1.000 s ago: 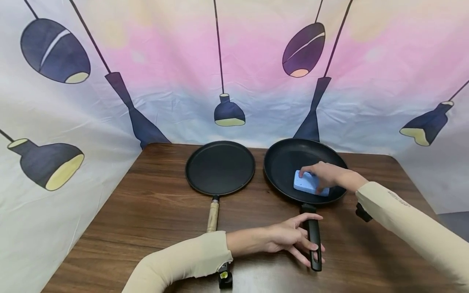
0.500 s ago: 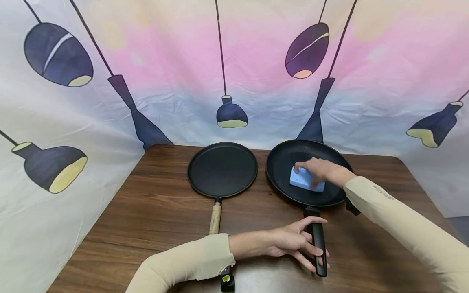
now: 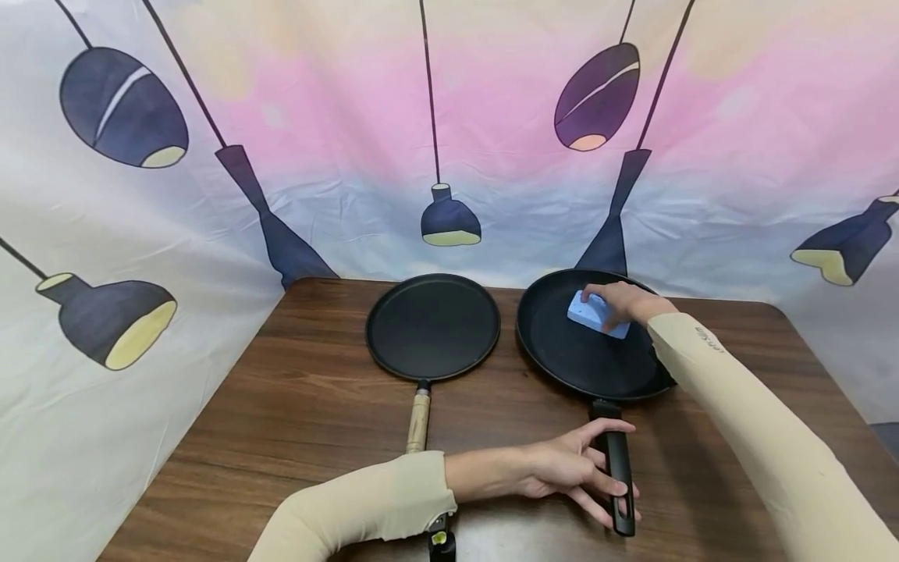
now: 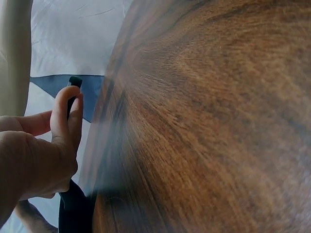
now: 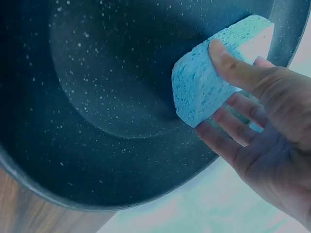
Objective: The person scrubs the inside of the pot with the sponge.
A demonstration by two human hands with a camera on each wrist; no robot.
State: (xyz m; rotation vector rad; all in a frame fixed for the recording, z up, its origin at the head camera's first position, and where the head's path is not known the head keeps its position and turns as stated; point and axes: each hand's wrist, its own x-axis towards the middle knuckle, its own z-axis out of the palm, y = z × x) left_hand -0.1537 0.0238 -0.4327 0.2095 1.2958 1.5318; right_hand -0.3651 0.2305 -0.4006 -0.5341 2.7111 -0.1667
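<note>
A light-blue sponge (image 3: 591, 311) lies against the inside of a black frying pan (image 3: 576, 359), toward its back. My right hand (image 3: 623, 303) grips the sponge from above, thumb on one side and fingers on the other; the right wrist view shows the porous sponge (image 5: 199, 82) between thumb and fingers of the right hand (image 5: 272, 116). At the front, my left hand (image 3: 565, 468) holds the pan's black handle (image 3: 620, 468), with thumb and fingers around it. In the left wrist view the left hand (image 4: 43, 150) hides most of the handle.
To the left lies a flat black griddle pan (image 3: 433, 328) with a wooden handle (image 3: 418, 421), partly hidden by my left sleeve. Both pans are on a brown wooden table (image 3: 281, 406). A printed cloth (image 3: 351, 156) hangs behind the table's back edge.
My right hand has moved the sponge from the front right of the frying pan toward its back. The left hand keeps its hold on the handle. The head view has shifted slightly.
</note>
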